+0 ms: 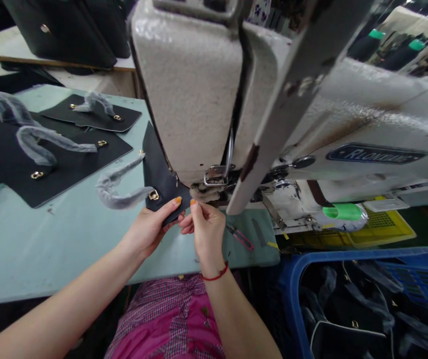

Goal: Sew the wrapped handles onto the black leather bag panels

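A black leather bag panel (159,172) with a gold ring and a plastic-wrapped handle (122,192) lies under the head of a white sewing machine (199,85). My left hand (150,229) grips the panel's near edge, thumb on top. My right hand (206,227) pinches the same edge just right of it, close to the presser foot (215,177). What the right fingertips hold beyond the edge is too small to see.
More black panels with wrapped handles (49,149) lie on the pale green table (49,239) at the left. Small snips (241,238) rest right of my hands. A blue crate (366,299) of black pieces stands at the lower right, a yellow tray (385,227) behind it.
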`<action>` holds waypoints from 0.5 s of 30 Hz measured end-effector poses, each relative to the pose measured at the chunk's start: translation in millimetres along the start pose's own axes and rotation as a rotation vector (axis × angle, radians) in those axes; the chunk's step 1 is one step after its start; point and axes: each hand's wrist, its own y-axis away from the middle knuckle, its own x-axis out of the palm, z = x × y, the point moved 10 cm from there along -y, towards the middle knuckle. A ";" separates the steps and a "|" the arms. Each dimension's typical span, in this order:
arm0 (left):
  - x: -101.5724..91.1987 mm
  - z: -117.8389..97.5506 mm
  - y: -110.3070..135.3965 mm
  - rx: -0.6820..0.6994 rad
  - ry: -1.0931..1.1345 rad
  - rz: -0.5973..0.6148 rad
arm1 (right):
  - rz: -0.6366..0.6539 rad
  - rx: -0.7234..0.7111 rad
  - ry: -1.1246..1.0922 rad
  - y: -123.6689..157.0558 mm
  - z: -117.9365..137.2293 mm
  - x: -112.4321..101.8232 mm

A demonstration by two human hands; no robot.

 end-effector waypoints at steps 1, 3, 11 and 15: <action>0.8 2.0 6.3 0.015 0.022 -0.047 | 0.006 -0.009 0.012 -0.5 1.3 -2.1; 4.0 6.6 19.5 0.049 0.066 -0.132 | 0.025 -0.027 0.036 -2.4 3.1 -6.7; 26.6 30.5 54.7 0.219 0.208 -0.279 | 0.166 -0.083 0.152 -11.3 17.5 -22.8; 39.3 44.4 63.1 0.227 0.172 -0.281 | 0.208 -0.143 0.280 -12.0 33.2 -28.1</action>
